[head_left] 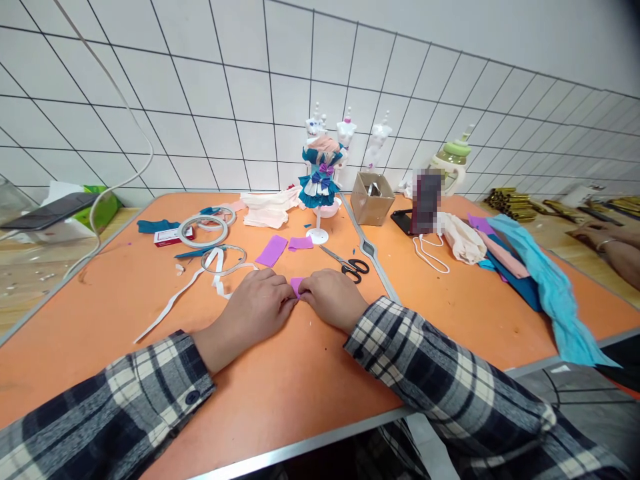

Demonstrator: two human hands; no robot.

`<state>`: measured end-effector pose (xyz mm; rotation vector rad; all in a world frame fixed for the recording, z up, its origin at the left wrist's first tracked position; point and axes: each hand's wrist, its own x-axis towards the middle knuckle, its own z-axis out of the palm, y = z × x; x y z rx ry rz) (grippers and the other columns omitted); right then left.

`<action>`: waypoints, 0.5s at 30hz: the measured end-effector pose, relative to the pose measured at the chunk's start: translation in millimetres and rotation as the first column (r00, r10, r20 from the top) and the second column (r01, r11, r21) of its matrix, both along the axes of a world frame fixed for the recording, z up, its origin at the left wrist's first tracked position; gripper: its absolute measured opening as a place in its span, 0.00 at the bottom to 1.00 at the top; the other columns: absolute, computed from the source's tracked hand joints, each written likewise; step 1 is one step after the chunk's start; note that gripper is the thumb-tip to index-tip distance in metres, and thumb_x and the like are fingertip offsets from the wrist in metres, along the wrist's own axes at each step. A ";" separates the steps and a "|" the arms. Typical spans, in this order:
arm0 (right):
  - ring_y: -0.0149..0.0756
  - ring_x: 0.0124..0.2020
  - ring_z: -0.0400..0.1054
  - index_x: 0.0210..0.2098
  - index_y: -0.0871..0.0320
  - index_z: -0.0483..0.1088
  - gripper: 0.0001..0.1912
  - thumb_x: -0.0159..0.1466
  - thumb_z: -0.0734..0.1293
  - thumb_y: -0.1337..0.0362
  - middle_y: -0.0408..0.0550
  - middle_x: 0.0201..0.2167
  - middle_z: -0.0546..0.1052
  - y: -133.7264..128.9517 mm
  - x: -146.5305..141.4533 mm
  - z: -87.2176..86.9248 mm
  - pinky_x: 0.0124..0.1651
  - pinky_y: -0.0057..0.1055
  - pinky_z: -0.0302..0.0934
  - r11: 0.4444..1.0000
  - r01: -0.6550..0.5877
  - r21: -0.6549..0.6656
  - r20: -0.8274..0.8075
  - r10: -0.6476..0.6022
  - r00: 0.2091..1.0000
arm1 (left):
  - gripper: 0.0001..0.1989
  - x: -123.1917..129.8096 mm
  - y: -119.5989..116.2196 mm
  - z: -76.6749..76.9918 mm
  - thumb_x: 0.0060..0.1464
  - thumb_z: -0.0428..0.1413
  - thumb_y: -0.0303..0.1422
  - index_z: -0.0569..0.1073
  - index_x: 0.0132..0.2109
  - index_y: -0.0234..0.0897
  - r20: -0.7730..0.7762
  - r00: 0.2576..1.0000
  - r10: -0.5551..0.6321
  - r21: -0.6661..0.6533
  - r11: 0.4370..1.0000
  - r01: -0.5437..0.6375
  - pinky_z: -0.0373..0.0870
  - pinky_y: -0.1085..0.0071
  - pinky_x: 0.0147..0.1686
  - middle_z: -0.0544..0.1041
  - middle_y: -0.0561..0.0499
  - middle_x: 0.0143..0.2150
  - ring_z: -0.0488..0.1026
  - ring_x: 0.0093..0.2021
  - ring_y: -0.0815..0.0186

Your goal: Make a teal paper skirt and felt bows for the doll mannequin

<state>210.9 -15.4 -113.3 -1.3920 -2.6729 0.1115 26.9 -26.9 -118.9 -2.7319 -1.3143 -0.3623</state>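
Both my hands meet over the orange table, with a small piece of purple crepe paper (297,285) pinched between them. My left hand (263,300) has its fingers closed on the piece's left and lower edge. From the other side, my right hand (333,298) grips it with bent fingers. Just beyond lie two more purple pieces, a larger strip (272,251) and a smaller one (301,244). Black-handled scissors (350,264) rest near my right hand. Behind them stands a small mannequin (320,177) dressed in teal, pink and white paper with bows.
Tape rolls (203,232), a white ribbon (175,301) and a small red-and-white box (167,237) lie at left. A cardboard box (372,199), a phone (427,200) and crepe paper strips (545,280) are to the right. Another person's hand (600,237) shows at far right.
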 end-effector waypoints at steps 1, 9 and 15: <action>0.39 0.39 0.69 0.40 0.54 0.76 0.11 0.69 0.61 0.61 0.48 0.35 0.78 0.1 0.0 -0.1 0.38 0.31 0.55 1.000 -0.002 0.003 0.007 0.002 1.000 | 0.11 0.1 -0.2 0.0 0.60 0.53 0.33 0.79 0.34 0.38 -0.001 1.000 0.001 0.000 1.000 -0.001 0.62 0.61 0.36 0.78 0.46 0.30 0.70 0.35 0.57; 0.39 0.41 0.68 0.43 0.55 0.76 0.12 0.70 0.61 0.61 0.50 0.36 0.76 -0.6 -0.2 3.3 0.40 0.31 0.56 1.000 -0.030 -0.008 0.017 0.030 0.999 | 0.12 1.1 -2.3 0.4 0.61 0.52 0.36 0.79 0.36 0.38 -0.032 0.999 0.030 0.049 0.998 -0.028 0.62 0.60 0.36 0.77 0.46 0.30 0.71 0.35 0.57; 0.39 0.38 0.70 0.42 0.56 0.76 0.14 0.70 0.59 0.61 0.50 0.35 0.76 -0.6 -1.3 1.5 0.37 0.31 0.57 1.000 -0.009 -0.007 0.036 0.010 0.999 | 0.13 2.2 -0.8 1.4 0.61 0.52 0.36 0.80 0.35 0.38 -0.069 0.996 0.057 0.059 0.997 -0.053 0.62 0.59 0.35 0.76 0.46 0.28 0.70 0.34 0.55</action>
